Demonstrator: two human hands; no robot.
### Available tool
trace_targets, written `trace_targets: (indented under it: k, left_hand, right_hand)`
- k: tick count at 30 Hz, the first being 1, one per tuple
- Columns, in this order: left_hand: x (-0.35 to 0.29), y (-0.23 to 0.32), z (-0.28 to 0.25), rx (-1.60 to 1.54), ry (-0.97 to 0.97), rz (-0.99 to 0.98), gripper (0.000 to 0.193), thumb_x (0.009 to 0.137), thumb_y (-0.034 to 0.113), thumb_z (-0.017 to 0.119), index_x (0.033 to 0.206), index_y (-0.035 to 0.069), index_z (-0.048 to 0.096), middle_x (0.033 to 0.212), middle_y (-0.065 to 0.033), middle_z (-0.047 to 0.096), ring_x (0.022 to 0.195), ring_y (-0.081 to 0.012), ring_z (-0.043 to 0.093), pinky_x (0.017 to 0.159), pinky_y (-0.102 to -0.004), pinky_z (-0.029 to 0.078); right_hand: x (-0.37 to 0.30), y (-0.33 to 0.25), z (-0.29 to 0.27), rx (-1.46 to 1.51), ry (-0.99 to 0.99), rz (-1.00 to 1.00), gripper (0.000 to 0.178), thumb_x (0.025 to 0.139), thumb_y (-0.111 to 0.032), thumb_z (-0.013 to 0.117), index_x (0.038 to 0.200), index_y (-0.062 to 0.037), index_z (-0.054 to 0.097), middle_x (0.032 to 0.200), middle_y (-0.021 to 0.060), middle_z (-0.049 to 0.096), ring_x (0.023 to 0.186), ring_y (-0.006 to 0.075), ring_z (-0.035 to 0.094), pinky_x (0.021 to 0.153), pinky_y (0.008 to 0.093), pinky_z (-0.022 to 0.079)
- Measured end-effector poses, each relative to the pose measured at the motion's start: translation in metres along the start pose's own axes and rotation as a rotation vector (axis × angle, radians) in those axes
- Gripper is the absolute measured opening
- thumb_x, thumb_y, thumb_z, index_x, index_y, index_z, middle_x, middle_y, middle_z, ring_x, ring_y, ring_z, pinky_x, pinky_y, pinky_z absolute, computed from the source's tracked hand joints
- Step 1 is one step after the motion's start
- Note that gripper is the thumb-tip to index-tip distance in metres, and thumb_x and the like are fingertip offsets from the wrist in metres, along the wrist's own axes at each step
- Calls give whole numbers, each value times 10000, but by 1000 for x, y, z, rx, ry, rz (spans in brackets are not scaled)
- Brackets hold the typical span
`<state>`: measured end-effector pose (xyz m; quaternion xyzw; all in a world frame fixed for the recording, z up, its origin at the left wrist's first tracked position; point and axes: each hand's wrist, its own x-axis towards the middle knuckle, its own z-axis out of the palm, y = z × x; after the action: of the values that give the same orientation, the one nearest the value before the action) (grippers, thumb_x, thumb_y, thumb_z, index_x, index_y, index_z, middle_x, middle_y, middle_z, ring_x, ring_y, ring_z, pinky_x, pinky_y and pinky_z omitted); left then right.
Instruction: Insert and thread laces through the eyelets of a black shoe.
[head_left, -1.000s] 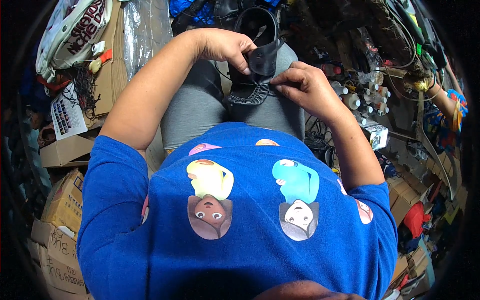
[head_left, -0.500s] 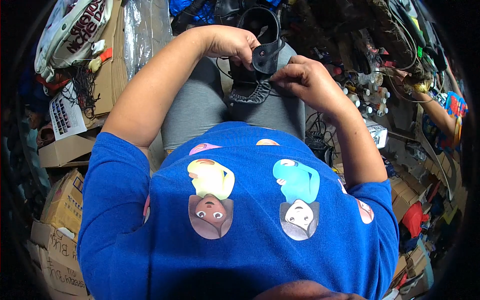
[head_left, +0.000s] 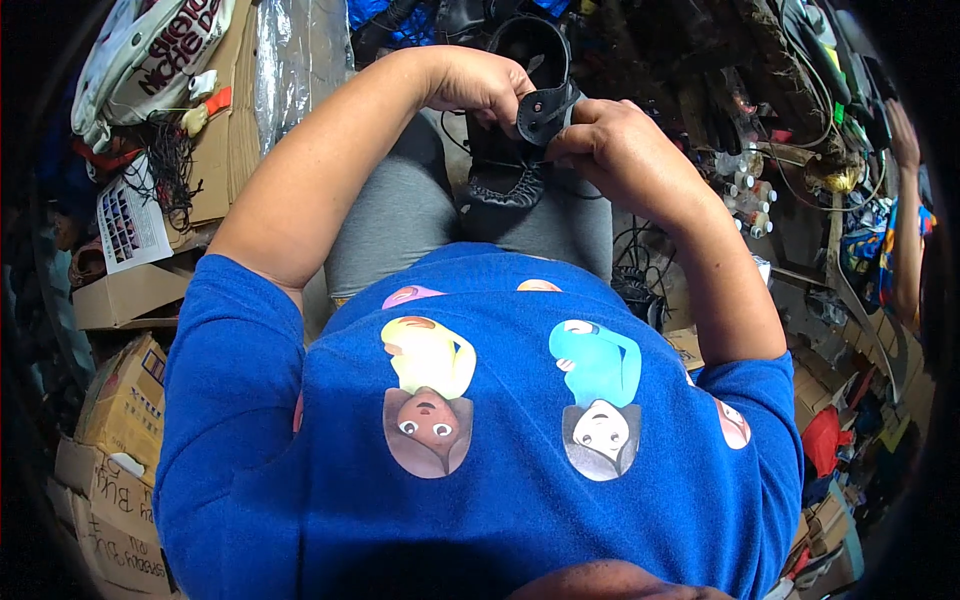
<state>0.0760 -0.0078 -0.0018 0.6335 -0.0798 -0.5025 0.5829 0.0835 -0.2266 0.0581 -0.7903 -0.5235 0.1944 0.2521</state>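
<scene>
Black upper (head_left: 505, 192): over the grey-clad thighs (head_left: 390, 200), presumably using the lap as support.
Left hand (head_left: 490, 88): fingers gripping the eyelet flap (head_left: 546, 114), likely to steady it.
Right hand (head_left: 620, 150): fingers bent against the flap's edge; cannot tell whether they grip it.

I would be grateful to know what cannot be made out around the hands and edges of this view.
In the head view:
- Left hand: some fingertips are hidden behind the flap of the black leather piece.
- Right hand: its own fingers hide what, if anything, it pinches.
- Inside the round collar: too dark.
- Another person's arm: most of its owner is lost at the dark fisheye rim.
</scene>
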Motion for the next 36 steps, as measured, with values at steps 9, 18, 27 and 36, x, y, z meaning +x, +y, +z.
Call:
trace_targets:
  k: [9, 18, 27, 36]
  left_hand:
    - [1, 2, 5, 15, 76, 23, 102, 708, 76, 674, 806, 106, 677, 639, 88, 557, 532, -19, 400, 505, -197, 296]
    - [-11, 11, 9, 199, 84, 28, 138, 706, 111, 678, 838, 70, 683, 697, 77, 599, 612, -16, 477, 563, -198, 354]
    - [-3, 8, 5, 178, 78, 56, 123, 694, 113, 681, 809, 69, 671, 630, 76, 563, 531, -31, 441, 494, -215, 333]
    - [19, 45, 12, 559, 254, 107, 214, 735, 214, 693, 838, 29, 664, 643, 7, 586, 591, -105, 527, 583, -278, 432]
  right_hand:
    - [-6, 2, 6, 39, -14, 3, 178, 675, -62, 657, 848, -84, 691, 822, 130, 633, 769, 328, 626, 680, 389, 511]
    - [-24, -11, 16, 115, 64, 176, 216, 693, -39, 644, 897, -84, 699, 796, 133, 625, 757, 311, 629, 690, 382, 511]
    - [-23, -16, 14, 170, 64, 233, 259, 676, -8, 638, 920, -71, 699, 834, 155, 633, 762, 307, 640, 702, 370, 521]
    - [-28, 15, -1, 417, 180, 407, 310, 742, -185, 753, 998, -37, 657, 896, 65, 587, 756, 146, 592, 680, 289, 491]
